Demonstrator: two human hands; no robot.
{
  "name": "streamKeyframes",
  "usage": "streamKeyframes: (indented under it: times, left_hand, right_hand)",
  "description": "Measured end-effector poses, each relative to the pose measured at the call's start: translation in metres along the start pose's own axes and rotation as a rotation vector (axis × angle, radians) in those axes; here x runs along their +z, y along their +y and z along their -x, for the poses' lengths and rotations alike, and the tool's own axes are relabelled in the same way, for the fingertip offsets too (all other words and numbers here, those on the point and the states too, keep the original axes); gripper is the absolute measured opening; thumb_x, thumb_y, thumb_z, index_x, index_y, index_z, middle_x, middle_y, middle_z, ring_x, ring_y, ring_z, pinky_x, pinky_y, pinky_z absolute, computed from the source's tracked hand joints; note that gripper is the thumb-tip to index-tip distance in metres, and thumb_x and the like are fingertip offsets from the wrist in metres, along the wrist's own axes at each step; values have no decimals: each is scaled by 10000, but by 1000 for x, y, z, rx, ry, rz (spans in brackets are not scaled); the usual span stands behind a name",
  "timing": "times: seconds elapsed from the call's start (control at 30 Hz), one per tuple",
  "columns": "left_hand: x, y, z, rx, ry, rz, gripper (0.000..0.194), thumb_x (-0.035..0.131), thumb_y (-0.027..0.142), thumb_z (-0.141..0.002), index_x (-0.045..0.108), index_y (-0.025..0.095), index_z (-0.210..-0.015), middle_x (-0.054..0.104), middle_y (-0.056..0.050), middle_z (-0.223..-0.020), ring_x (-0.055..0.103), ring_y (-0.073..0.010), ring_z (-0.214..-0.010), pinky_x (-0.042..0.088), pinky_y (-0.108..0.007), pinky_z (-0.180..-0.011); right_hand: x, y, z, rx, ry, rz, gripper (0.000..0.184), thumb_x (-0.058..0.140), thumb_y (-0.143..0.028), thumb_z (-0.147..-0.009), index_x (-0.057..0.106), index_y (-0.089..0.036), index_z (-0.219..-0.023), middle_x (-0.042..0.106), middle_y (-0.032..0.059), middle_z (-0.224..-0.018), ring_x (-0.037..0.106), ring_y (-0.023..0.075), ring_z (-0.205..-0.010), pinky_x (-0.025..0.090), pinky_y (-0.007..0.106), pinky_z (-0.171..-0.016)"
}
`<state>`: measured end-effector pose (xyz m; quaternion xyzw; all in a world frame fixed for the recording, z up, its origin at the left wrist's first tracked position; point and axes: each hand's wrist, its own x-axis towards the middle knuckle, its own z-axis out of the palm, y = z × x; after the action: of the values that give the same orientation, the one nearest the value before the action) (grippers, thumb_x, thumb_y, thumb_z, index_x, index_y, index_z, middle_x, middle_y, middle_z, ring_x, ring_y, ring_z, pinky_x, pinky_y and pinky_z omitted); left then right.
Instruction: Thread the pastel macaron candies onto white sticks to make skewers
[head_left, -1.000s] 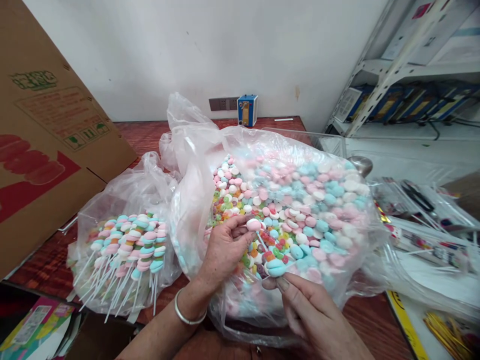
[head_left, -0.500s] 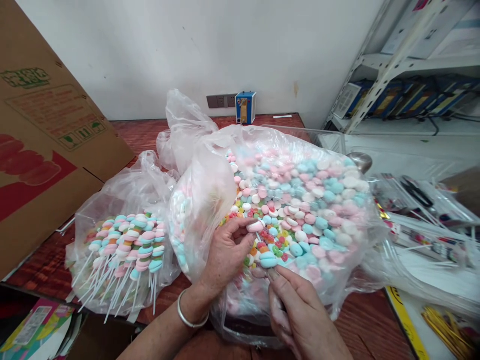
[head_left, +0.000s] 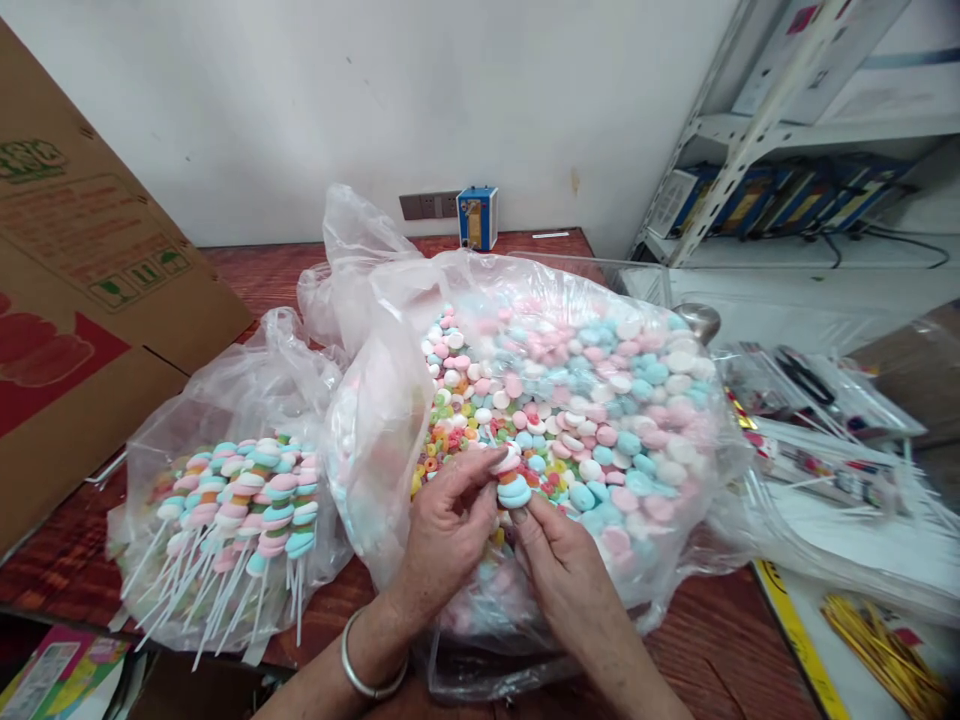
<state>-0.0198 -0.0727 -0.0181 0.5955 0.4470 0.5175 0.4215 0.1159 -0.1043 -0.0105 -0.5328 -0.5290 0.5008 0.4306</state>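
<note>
Over the open bag, my right hand (head_left: 562, 565) is closed around the lower end of a candy skewer (head_left: 514, 492), just under its blue marshmallows. The stick itself is mostly hidden by my fingers. At the skewer's top, a pink and white marshmallow (head_left: 508, 460) sits against the stack, pinched by the thumb and fingers of my left hand (head_left: 450, 515). Both hands are close together above a large clear plastic bag (head_left: 382, 400) of loose pink, white and blue marshmallows (head_left: 585, 430). Small ring gummies (head_left: 446, 440) lie among them.
Finished-looking skewers (head_left: 255, 490) lie on a plastic bag at the left, white sticks towards me. A cardboard box (head_left: 90, 250) stands behind them. A blue device (head_left: 478, 218) is by the wall. Packets of white sticks (head_left: 840, 480) and gold ties (head_left: 885, 650) lie at the right.
My left hand has brought the pink and white marshmallow onto the top of the skewer. My right hand has raised the skewer slightly to meet it. The view has shifted a little.
</note>
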Motion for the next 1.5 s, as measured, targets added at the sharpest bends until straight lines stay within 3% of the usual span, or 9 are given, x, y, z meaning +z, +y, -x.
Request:
streamKeyframes:
  times: [0.17,0.33,0.47,0.6,0.77,1.0,1.1,1.3,1.5]
  left_hand:
    - [-12,4,-1,-102,156,177,506,598,272,-943,469,282,-1432,629,-104,-1386,690,-221,-1148,566,-384,-986]
    - [-43,9,-28,41,297,-350,275,600,251,-921,665,213,-1186,689,-83,-1267,629,-237,-1213,466,-405,-1093]
    - [-48,13,-46,37,70,-680,180,573,238,-917,739,239,-986,734,-48,-1032,675,-230,-994,533,-344,-905]
    - [-34,2,-57,21,-119,-719,192,559,181,-897,741,230,-934,711,-53,-947,647,-222,-864,518,-310,-793]
    - [-23,-14,-68,124,-195,-829,186,552,110,-882,702,200,-820,668,-60,-865,589,-215,-789,477,-319,-767]
    - [-25,-7,-70,190,-229,-1252,117,578,150,-896,684,193,-876,690,-129,-1048,573,-327,-1039,424,-484,-922]
    - [-28,-3,-70,154,-186,-1111,136,558,183,-918,692,192,-897,717,-99,-978,607,-294,-996,441,-451,-908]
    - [-37,8,-75,-78,-95,-430,211,579,279,-898,772,233,-972,776,-49,-1009,686,-240,-951,496,-355,-868]
    - [-36,13,-70,-214,-116,-232,269,618,366,-859,795,185,-949,718,-17,-746,617,-164,-675,471,-259,-620]
  right_hand:
    - [-17,4,-1,-7,106,180,363,487,-466,-959,640,-194,-773,614,2,-705,539,161,-674,409,234,-615]
    - [-39,10,7,30,285,362,332,496,-444,-935,628,-212,-737,608,0,-668,547,175,-657,411,252,-612]
    - [-48,17,6,17,264,479,292,483,-415,-930,636,-225,-769,631,9,-666,572,189,-656,416,268,-624]
    - [-48,21,1,-4,207,528,321,450,-421,-928,615,-221,-740,688,45,-765,610,200,-706,412,273,-624]
    - [-43,22,-2,-20,155,586,329,402,-387,-945,618,-217,-764,698,60,-787,627,208,-720,417,286,-647]
    - [-32,24,-10,-37,74,803,327,342,-297,-995,611,-210,-829,678,72,-813,644,232,-773,393,315,-689]
    - [-27,21,-12,-64,65,815,298,353,-261,-995,594,-212,-827,673,64,-819,648,230,-793,385,311,-694]
    - [-18,16,-10,-183,98,734,311,350,-266,-1007,512,-228,-744,616,20,-731,600,178,-692,360,278,-645]
    - [-16,13,-9,-168,97,730,312,349,-271,-1003,482,-231,-724,599,16,-716,577,177,-667,347,279,-630]
